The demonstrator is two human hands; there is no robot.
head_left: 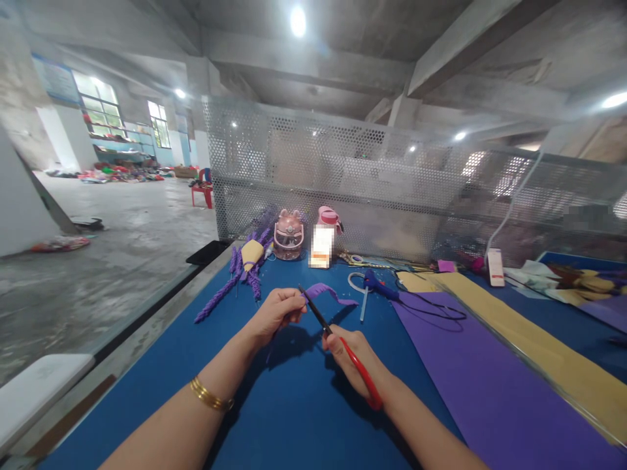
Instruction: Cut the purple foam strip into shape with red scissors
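Closest in, the right hand [350, 352] is wrapped round red-handled scissors [361, 372], blades slanting up beside the left hand [281, 310]. That hand pinches one end of a purple strip [326, 289], which curls rightward above the blue surface [196, 346]; whether the blades touch it is hard to tell. Farther off lie a glue gun [382, 286] and purple braided stems [218, 300].

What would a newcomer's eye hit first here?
Probably the red-handled scissors in the right hand, near centre, their blades across a purple strip held by the left hand. Next, the big purple sheet on the right of the blue table, then purple sprigs at its back left.
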